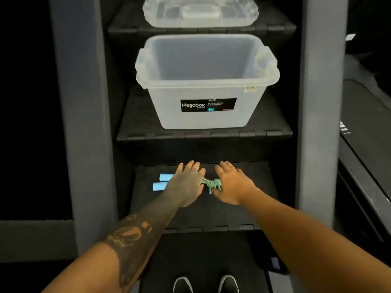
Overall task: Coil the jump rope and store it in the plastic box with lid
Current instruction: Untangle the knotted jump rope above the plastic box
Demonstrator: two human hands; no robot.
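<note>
The jump rope (212, 184) lies bundled on the lowest black shelf (243, 208), its green cord knotted between my hands, its two pale blue handles (163, 181) poking out to the left from under my left hand (186, 182). That hand lies flat over the handle ends, fingers spread, gripping nothing. My right hand (232, 185) rests palm down just beside the knot, fingers loose and apart, touching the cord's edge. One shelf up stands the clear plastic box (206, 81), open and empty, nothing between it and the rope. Its lid (200, 12) sits on the shelf above. Grey uprights (84, 123) flank the dark shelves; my shoes (206, 284) show below.
</note>
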